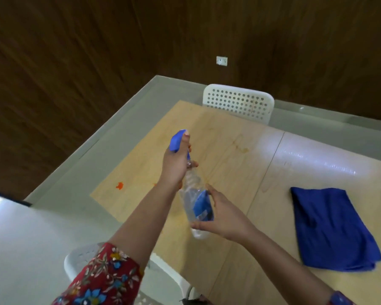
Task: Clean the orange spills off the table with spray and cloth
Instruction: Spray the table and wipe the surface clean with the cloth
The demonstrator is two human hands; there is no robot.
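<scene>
Over the light wooden table point(233, 172) I hold a clear spray bottle point(193, 190) with a blue label and a blue trigger head. My left hand point(176, 164) grips the neck and trigger at the top. My right hand point(220, 214) cups the lower body of the bottle. The nozzle points away toward the far left of the table. A bright orange spill point(120, 185) lies on the table left of the bottle. Fainter orange smears point(242, 148) mark the wood farther back. A folded blue cloth point(330, 227) lies flat on the table to the right, untouched.
A white perforated chair point(238, 102) stands at the table's far edge. Another white chair point(81, 260) sits below my left arm at the near side. A dark wood-panelled wall rises behind, and grey floor borders the table on the left.
</scene>
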